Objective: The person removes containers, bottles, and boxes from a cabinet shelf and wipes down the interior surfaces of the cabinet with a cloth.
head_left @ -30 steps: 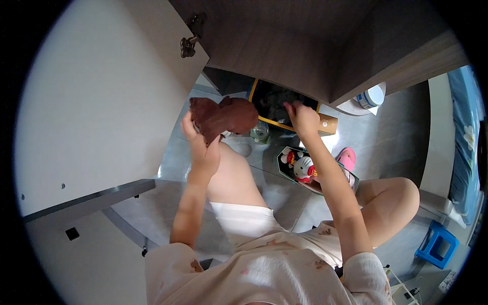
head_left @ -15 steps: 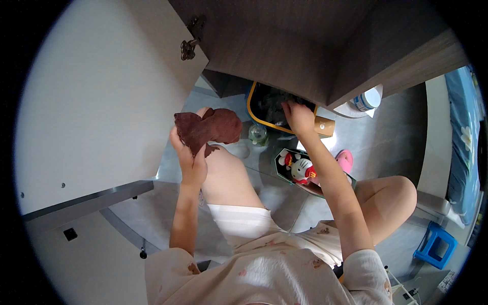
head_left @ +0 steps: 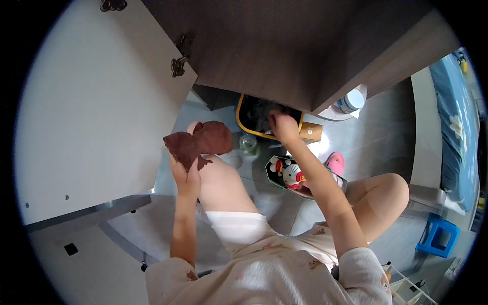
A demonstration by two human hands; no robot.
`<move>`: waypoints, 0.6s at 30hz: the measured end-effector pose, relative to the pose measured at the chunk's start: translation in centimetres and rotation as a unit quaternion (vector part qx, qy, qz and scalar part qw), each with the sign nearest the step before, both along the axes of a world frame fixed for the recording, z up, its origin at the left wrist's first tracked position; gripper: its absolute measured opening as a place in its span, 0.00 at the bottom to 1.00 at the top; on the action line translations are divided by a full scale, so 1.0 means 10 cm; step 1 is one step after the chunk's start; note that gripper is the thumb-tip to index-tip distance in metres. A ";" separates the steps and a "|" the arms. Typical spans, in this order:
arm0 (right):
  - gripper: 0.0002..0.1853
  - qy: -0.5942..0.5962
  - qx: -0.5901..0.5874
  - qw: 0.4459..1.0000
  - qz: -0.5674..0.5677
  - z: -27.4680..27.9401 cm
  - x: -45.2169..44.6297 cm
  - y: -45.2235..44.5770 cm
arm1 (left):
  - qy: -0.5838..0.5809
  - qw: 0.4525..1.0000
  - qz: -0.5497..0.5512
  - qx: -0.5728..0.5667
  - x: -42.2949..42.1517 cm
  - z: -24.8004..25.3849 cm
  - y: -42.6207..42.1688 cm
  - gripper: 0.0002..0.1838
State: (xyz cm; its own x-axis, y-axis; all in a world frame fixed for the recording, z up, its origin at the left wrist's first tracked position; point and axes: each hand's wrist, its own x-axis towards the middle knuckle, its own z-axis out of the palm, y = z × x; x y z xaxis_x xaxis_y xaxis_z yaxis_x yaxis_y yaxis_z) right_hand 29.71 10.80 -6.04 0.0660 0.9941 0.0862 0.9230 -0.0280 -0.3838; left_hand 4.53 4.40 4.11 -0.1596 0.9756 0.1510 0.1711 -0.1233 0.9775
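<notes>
A crumpled reddish-brown cloth [head_left: 195, 143] hangs over my left hand [head_left: 186, 179], whose thumb presses it against the fingers above my knee. My right hand [head_left: 284, 127] is over the near edge of a dark bin [head_left: 242, 125] with a yellow rim. Its fingers are bent together among greyish, rumpled contents [head_left: 262, 113]; whether they grip any of it is hidden. Between the two hands, a clear jar [head_left: 248, 144] stands on the floor beside the bin.
A cabinet door [head_left: 112, 112] stands open at left, under a dark shelf [head_left: 264, 61]. A box with a white cat doll [head_left: 292, 174] lies below my right forearm, near a pink slipper [head_left: 335, 162]. A small brown box [head_left: 311, 132], white tub [head_left: 351, 101] and blue stool [head_left: 438, 236] are at right.
The view has shifted, so the cabinet and bin appear lower and farther left. The cloth lies a little more spread in my left hand. My right hand stays at the bin.
</notes>
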 end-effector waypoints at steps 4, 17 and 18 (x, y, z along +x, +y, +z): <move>0.03 0.096 0.104 0.989 0.052 -0.11 0.05 0.00 | 0.086 0.995 -0.035 0.028 -0.04 -0.05 -0.01 0.16; 0.17 0.588 -0.257 0.765 0.056 0.46 -0.12 -0.18 | -0.365 0.909 -0.126 -0.157 0.21 0.21 -0.03 0.23; 0.17 0.587 -0.260 0.765 0.058 0.55 -0.19 -0.26 | -0.400 0.890 -0.148 -0.164 0.25 0.26 -0.02 0.25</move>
State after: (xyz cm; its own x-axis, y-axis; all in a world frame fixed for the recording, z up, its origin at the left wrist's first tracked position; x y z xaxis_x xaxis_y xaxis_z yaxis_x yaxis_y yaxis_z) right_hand 27.83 8.21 -0.52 -0.2955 0.8793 -0.3735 -0.0410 -0.4023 -0.9146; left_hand 7.00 4.20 6.72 0.1823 0.9634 -0.1963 -0.5872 0.2668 0.7642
